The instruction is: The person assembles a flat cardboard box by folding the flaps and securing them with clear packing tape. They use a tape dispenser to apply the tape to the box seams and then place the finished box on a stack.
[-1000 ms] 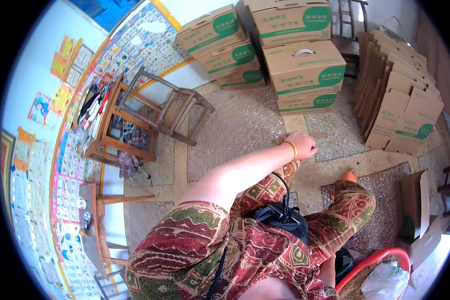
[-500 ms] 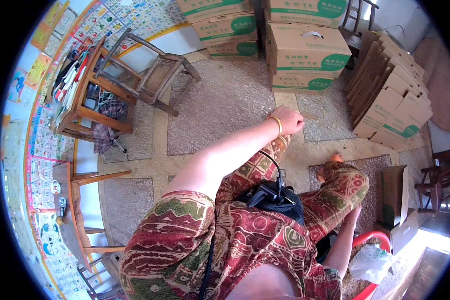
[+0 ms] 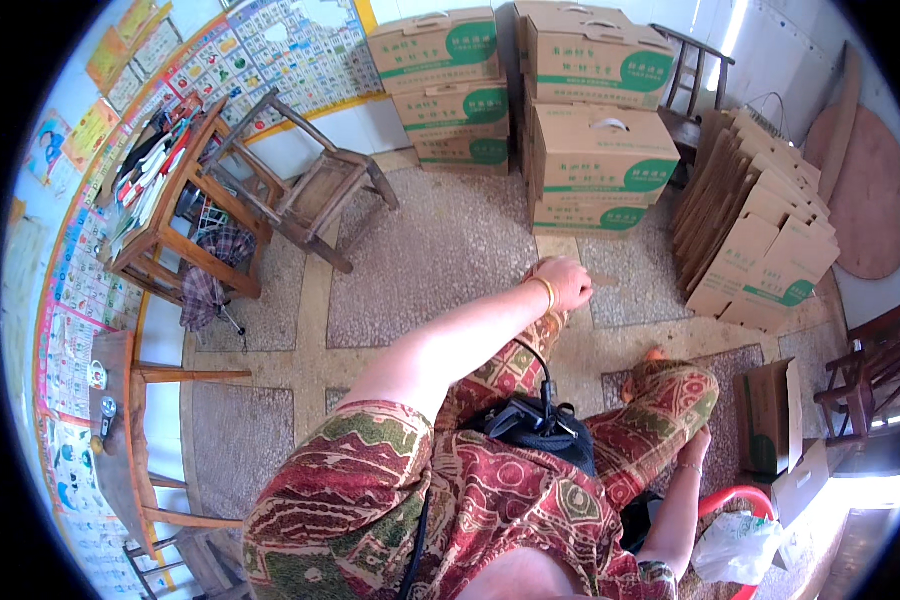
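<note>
At the left, you have a brown wooden table [image 3: 120,480]; the small items on it are hard to make out. Your left hand [image 3: 570,285] rests on the left knee of your red, green and cream patterned trousers [image 3: 485,378], fingers folded into a fist, tips hidden. A black fabric pouch [image 3: 555,440] covers part of your lap. Right of it, your right hand [image 3: 695,445] lies against the right trouser leg; its fingers are hidden, so you cannot tell its grip. Near right, a crumpled white plastic bag [image 3: 735,545] partly hides a red-rimmed container [image 3: 740,494], cut off below.
</note>
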Tool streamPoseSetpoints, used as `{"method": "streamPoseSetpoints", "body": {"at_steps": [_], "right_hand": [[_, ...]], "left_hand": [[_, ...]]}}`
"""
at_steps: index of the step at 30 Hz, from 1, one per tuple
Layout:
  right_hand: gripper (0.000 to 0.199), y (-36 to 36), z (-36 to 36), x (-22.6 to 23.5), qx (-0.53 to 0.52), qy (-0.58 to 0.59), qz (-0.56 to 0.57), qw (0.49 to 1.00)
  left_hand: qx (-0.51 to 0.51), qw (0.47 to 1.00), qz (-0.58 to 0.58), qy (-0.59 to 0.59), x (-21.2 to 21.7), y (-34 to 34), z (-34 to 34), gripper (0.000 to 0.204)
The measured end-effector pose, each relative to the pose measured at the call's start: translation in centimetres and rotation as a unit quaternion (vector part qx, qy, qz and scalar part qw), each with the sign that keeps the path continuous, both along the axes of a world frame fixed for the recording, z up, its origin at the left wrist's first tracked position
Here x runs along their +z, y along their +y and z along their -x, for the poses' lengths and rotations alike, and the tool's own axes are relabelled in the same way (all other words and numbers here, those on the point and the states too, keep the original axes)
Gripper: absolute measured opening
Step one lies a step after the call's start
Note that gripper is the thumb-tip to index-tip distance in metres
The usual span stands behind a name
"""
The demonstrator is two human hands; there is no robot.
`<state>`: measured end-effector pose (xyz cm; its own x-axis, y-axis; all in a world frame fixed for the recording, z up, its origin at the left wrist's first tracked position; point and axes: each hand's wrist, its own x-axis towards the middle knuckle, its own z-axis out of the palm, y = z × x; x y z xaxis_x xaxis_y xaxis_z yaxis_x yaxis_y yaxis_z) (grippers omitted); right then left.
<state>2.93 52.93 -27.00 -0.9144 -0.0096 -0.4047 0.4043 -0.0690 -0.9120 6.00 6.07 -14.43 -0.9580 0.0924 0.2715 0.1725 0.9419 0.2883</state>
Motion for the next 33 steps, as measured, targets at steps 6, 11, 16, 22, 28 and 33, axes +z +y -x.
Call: {"method": "streamPoseSetpoints", "body": {"at_steps": [6, 11, 16, 22, 28, 33], "right_hand": [[0.018, 1.7, -1.5, 0.1, 0.015, 0.047, 0.006, 0.999], [0.020, 3.6, -5.4, 3.4, 0.042, 0.039, 0.295, 0.954], [0.025, 5.3, -7.5, 5.6, 0.017, -0.029, 0.223, 0.974], [0.023, 7.6, -5.3, 5.2, 0.199, -0.094, -0.180, 0.959], [0.024, 8.8, -0.7, 5.7, 0.267, 0.098, -0.448, 0.848], [0.020, 8.2, 5.5, 6.6, 0.236, 0.160, -0.462, 0.840]], "left_hand": [[0.001, 1.000, -0.001, -0.005, -0.2, -0.7, 0.0, 0.023], [0.047, 0.995, -0.039, -0.081, -0.7, -0.4, 0.6, 0.022], [0.031, 0.972, -0.131, -0.191, -0.8, -0.7, 2.9, 0.027], [-0.097, 0.895, -0.327, -0.289, 1.2, 3.4, 6.7, 0.028], [-0.095, 0.765, -0.514, -0.375, 3.9, 7.7, 8.8, 0.028], [-0.005, 0.679, -0.633, -0.372, 1.3, 7.6, 9.3, 0.026]]}}
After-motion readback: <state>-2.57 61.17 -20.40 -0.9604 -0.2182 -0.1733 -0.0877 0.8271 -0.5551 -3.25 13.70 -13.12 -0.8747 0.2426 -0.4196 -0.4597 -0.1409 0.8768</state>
